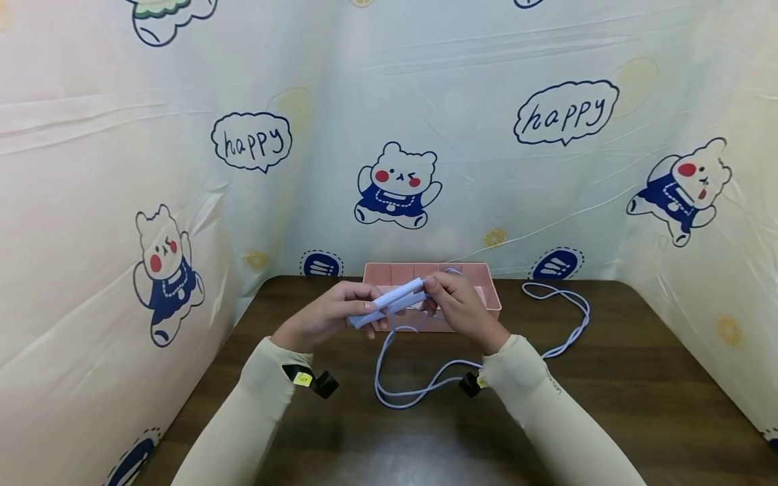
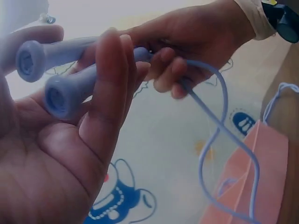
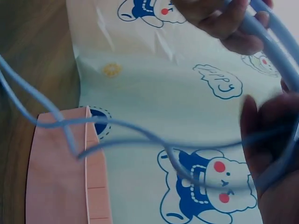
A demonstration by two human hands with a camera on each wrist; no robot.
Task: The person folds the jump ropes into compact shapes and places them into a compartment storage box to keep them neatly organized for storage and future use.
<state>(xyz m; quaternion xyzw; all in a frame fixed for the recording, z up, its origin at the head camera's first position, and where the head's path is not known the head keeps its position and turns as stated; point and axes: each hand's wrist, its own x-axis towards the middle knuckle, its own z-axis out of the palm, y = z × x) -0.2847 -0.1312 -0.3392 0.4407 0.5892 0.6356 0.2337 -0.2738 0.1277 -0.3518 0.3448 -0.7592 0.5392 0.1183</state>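
A lilac jump rope's two handles (image 1: 398,294) lie side by side, tilted, between my hands above the table. My left hand (image 1: 334,312) holds both handles near their flared ends; in the left wrist view those round end caps (image 2: 58,100) face the camera, with fingers around the handles. At the other end, where the cord leaves, my right hand (image 1: 463,307) pinches the handles between thumb and fingers. From there the lilac cord (image 2: 224,100) hangs in loops, then runs over the tabletop in a loose curve (image 1: 389,398) below the hands.
Behind the hands stands a pink divided box (image 1: 489,283), partly covered by them. More of the cord curls on the dark wooden table (image 1: 638,378) to the right of the box. A printed curtain (image 1: 474,81) surrounds the table at the back and sides.
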